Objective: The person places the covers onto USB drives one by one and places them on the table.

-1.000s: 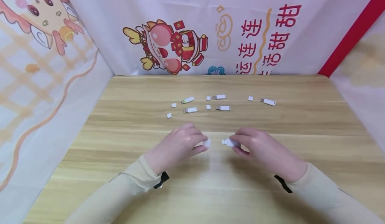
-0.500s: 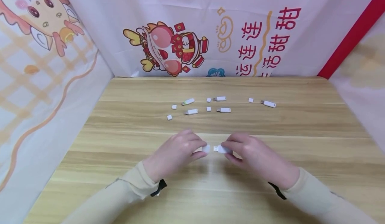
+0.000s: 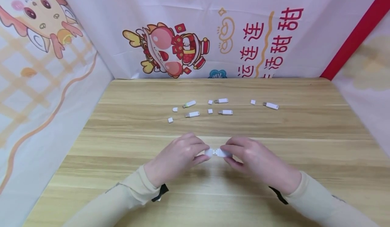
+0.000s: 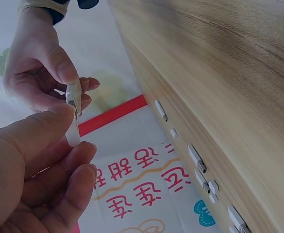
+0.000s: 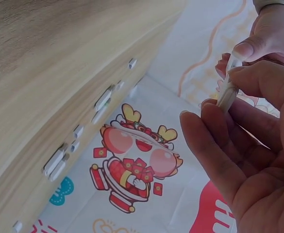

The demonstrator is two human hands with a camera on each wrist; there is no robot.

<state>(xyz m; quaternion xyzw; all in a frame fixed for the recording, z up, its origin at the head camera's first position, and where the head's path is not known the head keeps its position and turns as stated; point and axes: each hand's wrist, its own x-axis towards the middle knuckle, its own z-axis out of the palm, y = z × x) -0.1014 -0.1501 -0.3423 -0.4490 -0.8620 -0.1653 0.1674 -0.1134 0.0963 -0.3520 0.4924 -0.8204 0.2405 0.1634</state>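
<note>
Two sleeves reach in from the near side: the left sleeve (image 3: 122, 194) and the right sleeve (image 3: 323, 198). Beneath them lies the wooden tabletop (image 3: 213, 203), its side edges spreading toward the near corners along the left cloth (image 3: 39, 125) and the right cloth (image 3: 365, 108). Wood surface extends well to the left and right of both hands.

At mid-depth, the left hand (image 3: 178, 156) pinches a white cap (image 3: 208, 152) between thumb and fingertips. The right hand (image 3: 257, 159) pinches a white USB drive (image 3: 224, 152) in the same manner, connector facing left. Both parts are held above the tabletop, end to end, with the metal connector (image 3: 215, 152) showing between them. Whether its tip sits inside the cap cannot be told.

Beyond a strip of wood, five loose drives lie well apart from the hands: the green-marked drive (image 3: 190, 103) at left, the rightmost drive (image 3: 271, 106), and three between. Five loose caps lie among them.

Farthest, the table's straight far edge meets a printed backdrop (image 3: 179, 3).
</note>
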